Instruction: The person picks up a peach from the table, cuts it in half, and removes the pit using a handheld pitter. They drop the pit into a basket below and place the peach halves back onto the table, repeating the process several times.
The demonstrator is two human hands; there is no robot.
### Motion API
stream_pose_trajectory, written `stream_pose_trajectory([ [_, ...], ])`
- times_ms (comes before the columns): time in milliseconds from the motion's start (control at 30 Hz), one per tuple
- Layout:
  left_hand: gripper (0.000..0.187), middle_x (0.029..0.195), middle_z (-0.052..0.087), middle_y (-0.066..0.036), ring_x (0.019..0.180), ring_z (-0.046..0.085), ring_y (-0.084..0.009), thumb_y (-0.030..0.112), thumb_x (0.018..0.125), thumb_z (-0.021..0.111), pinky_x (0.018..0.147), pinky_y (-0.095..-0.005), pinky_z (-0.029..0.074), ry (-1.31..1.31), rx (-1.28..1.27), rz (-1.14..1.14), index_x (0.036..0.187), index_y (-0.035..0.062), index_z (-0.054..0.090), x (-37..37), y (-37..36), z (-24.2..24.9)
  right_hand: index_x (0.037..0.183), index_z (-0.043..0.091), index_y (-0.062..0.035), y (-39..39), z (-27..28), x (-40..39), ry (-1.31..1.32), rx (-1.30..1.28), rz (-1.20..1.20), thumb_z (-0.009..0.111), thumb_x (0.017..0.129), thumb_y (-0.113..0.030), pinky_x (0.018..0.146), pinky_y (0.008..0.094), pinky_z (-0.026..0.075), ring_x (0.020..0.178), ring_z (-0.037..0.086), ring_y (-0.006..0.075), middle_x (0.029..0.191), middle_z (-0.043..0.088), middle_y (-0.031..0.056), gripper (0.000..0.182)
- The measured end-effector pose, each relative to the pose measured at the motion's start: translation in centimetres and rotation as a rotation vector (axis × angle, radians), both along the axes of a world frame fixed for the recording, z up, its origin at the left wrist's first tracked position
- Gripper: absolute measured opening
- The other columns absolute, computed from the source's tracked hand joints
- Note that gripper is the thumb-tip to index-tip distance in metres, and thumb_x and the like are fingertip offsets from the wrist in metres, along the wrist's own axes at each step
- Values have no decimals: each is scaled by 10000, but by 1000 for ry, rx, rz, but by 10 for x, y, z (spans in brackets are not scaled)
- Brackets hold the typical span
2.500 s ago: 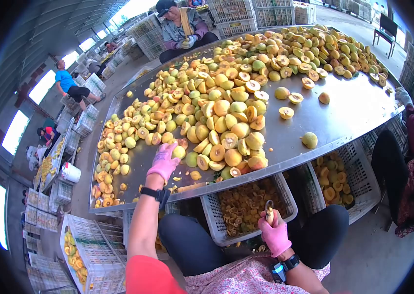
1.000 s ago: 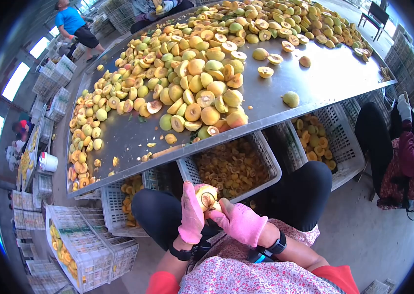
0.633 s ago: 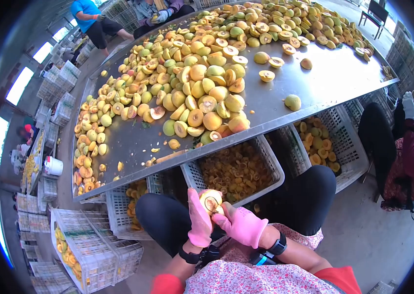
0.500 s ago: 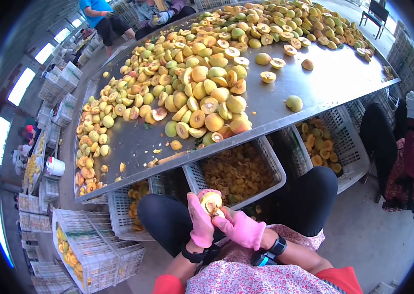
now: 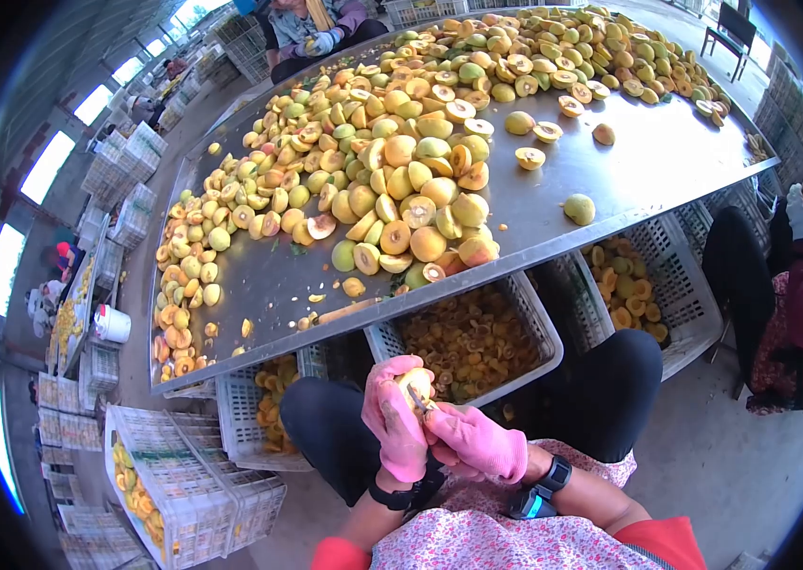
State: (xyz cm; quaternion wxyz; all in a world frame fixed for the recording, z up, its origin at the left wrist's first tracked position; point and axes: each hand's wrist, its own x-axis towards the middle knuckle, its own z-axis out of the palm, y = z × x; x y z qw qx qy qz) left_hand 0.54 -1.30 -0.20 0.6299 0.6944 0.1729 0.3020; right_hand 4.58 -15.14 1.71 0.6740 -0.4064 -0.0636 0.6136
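My left hand point(image 5: 396, 426), in a pink glove, is wrapped round a yellow halved fruit point(image 5: 415, 384) above my lap. Against the fruit's cut face lies a small dark-tipped tool point(image 5: 417, 399), its handle hidden in the closed fingers of my right hand point(image 5: 479, 442), also in a pink glove. Both hands meet at the fruit, in front of a white crate point(image 5: 546, 353) of small cut pieces. Beyond them, a big heap of halved fruit point(image 5: 399, 150) is spread over a metal table point(image 5: 553, 226).
Crates of fruit point(image 5: 691, 309) stand under the table, and a tilted crate point(image 5: 183, 503) is at lower left. A co-worker point(image 5: 800, 304) sits at the right, another point(image 5: 311, 33) behind the table. A white bucket point(image 5: 113, 324) stands at the left.
The tool's dark tip now shows against the fruit, and my right hand has turned slightly. The person in blue at the top left has largely left the view. The whole view has shifted a little.
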Motion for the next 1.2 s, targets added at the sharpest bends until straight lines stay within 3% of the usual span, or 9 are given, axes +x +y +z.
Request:
stream_pose_trajectory([
  [200,577,885,679,-155,653,651,-213,533,1085,348,560,-302,532,-79,-212,85,967,18,579,7,-3,19,1032,530,-118,5,-3,-4,-3,84,-9,477,1066,-525,416,228,261,478,358,58,704,485,-23,411],
  [267,493,848,703,-143,626,654,-203,392,1096,338,585,-315,545,-11,-292,33,948,-2,595,5,3,21,1025,529,-100,9,-6,-6,-82,67,-26,471,1075,-494,446,234,283,502,373,58,700,484,-27,401],
  [600,522,797,706,-147,603,650,-180,392,1100,371,562,-287,529,23,-233,-4,863,-8,608,10,14,27,984,542,-106,14,3,0,-173,-37,32,478,1073,-490,469,235,301,536,410,59,663,468,-39,400],
  [667,600,703,672,-124,534,612,-174,476,1091,330,521,-294,504,238,-207,-163,794,17,575,13,20,35,981,538,-115,19,-5,-3,-276,-1,30,481,1066,-508,443,232,285,495,394,59,660,473,-32,406],
  [833,712,644,644,-157,522,609,-229,526,1094,314,519,-335,491,86,-277,-324,669,12,564,11,30,25,952,528,-125,8,-12,-1,-14,59,133,461,1067,-527,384,238,259,437,382,66,633,460,-27,424],
  [933,602,708,691,-163,615,654,-235,397,1097,365,592,-327,524,-43,-318,-536,760,-26,629,10,42,18,936,525,-123,4,-12,2,88,185,172,453,1068,-529,363,242,259,412,390,74,614,454,-19,433],
  [1033,728,589,622,-164,512,595,-237,506,1099,297,525,-333,482,11,-215,-470,629,15,558,14,34,21,929,521,-122,2,-16,4,158,241,198,449,1064,-549,368,239,257,412,380,73,616,453,-14,453],
  [1100,703,636,655,-159,558,619,-220,474,1094,318,569,-321,499,49,-279,-464,673,-5,611,12,35,22,921,519,-124,4,-15,3,188,260,208,445,1063,-557,369,238,256,412,371,71,618,457,-12,462],
  [1200,723,687,692,-145,599,640,-192,467,1092,308,615,-299,513,190,-306,-433,719,-26,683,11,35,23,906,512,-124,7,-10,-5,-97,2,149,435,1062,-574,370,239,253,412,357,66,622,463,-13,482],
])
